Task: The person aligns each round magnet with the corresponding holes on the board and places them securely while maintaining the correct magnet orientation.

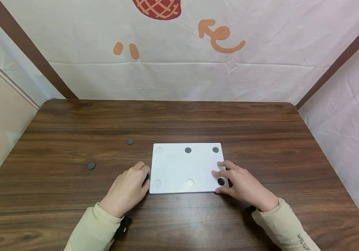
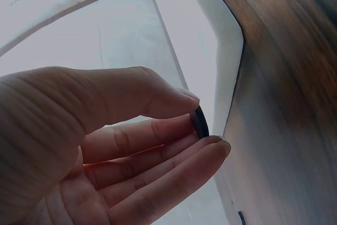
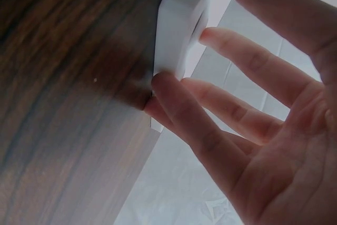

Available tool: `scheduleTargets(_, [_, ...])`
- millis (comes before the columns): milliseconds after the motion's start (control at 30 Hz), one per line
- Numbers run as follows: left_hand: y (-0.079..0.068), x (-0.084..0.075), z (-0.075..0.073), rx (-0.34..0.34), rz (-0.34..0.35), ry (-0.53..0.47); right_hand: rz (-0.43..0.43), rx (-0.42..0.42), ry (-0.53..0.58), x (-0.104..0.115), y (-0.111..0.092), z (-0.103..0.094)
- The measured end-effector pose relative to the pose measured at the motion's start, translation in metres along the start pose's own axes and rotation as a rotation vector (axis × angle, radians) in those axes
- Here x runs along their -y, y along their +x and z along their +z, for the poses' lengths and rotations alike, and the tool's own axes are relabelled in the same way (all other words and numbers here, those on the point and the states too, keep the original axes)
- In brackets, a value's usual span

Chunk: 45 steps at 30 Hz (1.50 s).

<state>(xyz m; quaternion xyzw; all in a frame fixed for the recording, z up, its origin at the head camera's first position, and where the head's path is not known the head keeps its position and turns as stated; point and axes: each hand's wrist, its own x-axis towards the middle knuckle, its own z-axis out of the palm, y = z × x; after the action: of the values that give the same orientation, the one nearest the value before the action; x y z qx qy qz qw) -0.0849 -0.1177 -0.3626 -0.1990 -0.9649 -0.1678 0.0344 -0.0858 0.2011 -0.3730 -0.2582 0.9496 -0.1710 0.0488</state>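
A white rectangular board (image 1: 182, 167) with shallow round recesses lies flat on the table. Dark round discs sit in its far middle recess, its far right recess and its near right recess; the near right disc (image 1: 221, 181) is beside my right fingers. The other three recesses show white. At the board's left edge, my left hand (image 1: 127, 188) pinches a thin black disc (image 2: 200, 122) between thumb and fingertips. My right hand (image 1: 240, 181) lies over the board's right end, fingers spread and relaxed, fingertips touching its edge and top.
Two loose dark discs lie on the wooden table (image 1: 73, 202) left of the board: one farther back (image 1: 130, 142) and one nearer the left (image 1: 91, 165). A printed white cloth (image 1: 179, 80) hangs behind the table's far edge.
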Motion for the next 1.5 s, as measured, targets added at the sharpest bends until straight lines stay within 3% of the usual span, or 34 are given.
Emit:
scheduleTargets(300, [0.002,-0.005,0.003,0.031,0.021,-0.002,-0.009,-0.008,-0.002,0.000,0.001,0.000])
scheduleTargets(800, [0.001,-0.011,0.008,0.011,0.132,0.019,-0.037,-0.024,0.001,-0.002,0.000,0.001])
scheduleTargets(1500, [0.001,-0.014,0.011,0.053,0.160,0.024,-0.030,-0.022,0.000,-0.003,-0.001,0.003])
